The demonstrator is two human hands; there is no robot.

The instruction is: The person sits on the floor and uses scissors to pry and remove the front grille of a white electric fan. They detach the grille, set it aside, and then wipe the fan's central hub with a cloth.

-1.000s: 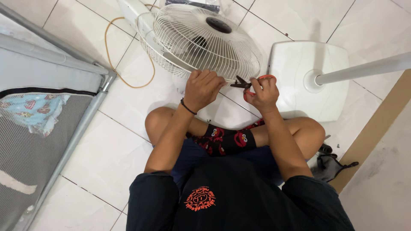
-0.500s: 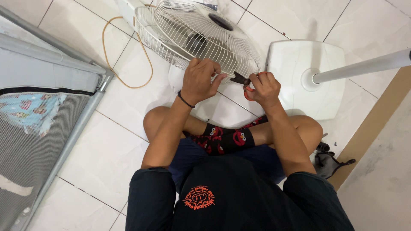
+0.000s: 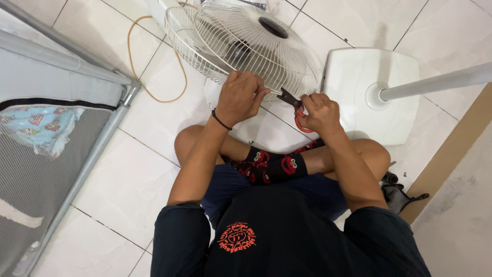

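While the left hand (image 3: 240, 97) curls its fingers over the near rim of the white fan cage (image 3: 251, 43), steadying it on the floor, the right hand (image 3: 320, 113) grips orange-handled pliers (image 3: 293, 105) closed, tips just beside that rim.
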